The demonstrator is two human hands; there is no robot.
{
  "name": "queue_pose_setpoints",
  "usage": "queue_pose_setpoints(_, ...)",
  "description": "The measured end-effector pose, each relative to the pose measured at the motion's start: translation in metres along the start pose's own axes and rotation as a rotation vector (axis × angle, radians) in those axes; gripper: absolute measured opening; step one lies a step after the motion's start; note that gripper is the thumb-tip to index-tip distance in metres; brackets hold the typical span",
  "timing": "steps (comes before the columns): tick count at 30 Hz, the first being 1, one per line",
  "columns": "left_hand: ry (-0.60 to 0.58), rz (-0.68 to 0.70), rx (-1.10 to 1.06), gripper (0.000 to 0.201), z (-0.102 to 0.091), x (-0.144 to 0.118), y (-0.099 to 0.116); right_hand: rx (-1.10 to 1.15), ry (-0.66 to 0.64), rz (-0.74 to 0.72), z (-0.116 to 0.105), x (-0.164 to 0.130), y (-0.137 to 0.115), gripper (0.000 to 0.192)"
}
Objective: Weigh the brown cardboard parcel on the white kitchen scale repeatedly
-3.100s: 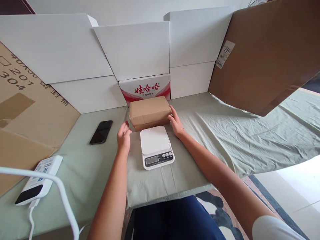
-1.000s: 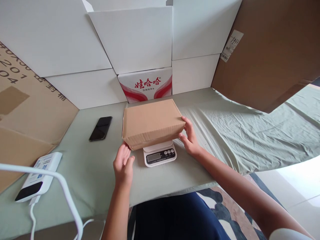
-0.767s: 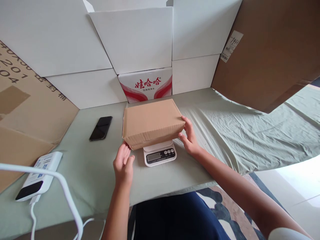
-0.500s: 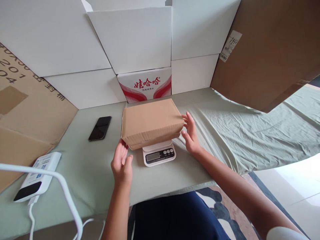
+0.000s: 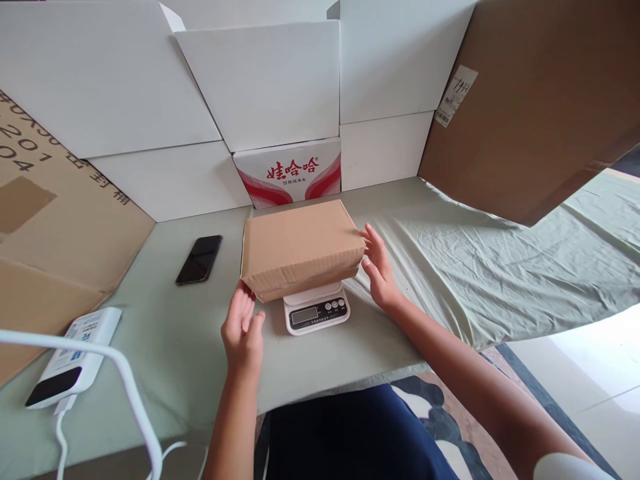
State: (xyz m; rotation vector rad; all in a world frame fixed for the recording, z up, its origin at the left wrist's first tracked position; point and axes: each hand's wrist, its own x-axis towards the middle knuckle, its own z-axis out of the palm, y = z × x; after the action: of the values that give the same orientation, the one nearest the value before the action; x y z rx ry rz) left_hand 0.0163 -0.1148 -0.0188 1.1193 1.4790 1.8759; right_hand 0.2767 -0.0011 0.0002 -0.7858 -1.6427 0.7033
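Letting go now: my right hand (image 5: 379,275) has eased off the cardboard box (image 5: 300,248), fingers spread just beside its end, and my left hand (image 5: 243,328) waits open (fingertips near the corner). It sits unaided on the scale (image 5: 315,312).

Both forearms are bare from wrist to past the elbow, and neither the left hand (image 5: 243,331) nor the right hand (image 5: 380,272) carries a ring, watch or glove. Low on the right, the edge of a short white sleeve (image 5: 570,465) shows on the right upper arm. Down at the bottom centre, dark navy blue trousers (image 5: 350,437) cover the lap, plain cloth with no pattern or print.
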Motion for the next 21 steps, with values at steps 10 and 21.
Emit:
queue_pose_setpoints(10,-0.039,0.094,0.007,0.069,0.008,0.019,0.02,0.052,-0.041,-0.032,0.001,0.017,-0.014,0.068)
queue_pose_setpoints(21,-0.051,-0.01,-0.12,0.068,0.051,0.122,-0.021,0.224,-0.086,0.04,0.052,0.088,0.05,0.084)
